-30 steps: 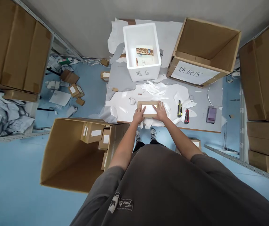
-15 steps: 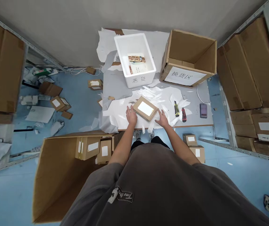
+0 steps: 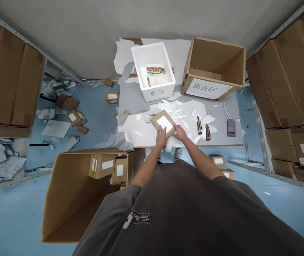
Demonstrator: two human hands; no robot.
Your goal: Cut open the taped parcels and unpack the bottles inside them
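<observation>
A small brown cardboard box with a white label lies tilted on the white paper near the table's front edge. My left hand rests on the label's lower part and the box's front edge, fingers stretched out. At the box's right corner, my right hand grips with its fingers wrapped round the edge. Torn white strips lie behind the box. To the right are a yellow-black cutter and a red-black cutter.
A white foam bin with packets inside and an open carton stand at the table's back. A dark phone-like device lies at the right. A large open carton holding boxes stands at the lower left.
My left hand has moved right, from beside the box onto its label. My right hand has shifted left and closed on the box's corner. The box has turned clockwise.
</observation>
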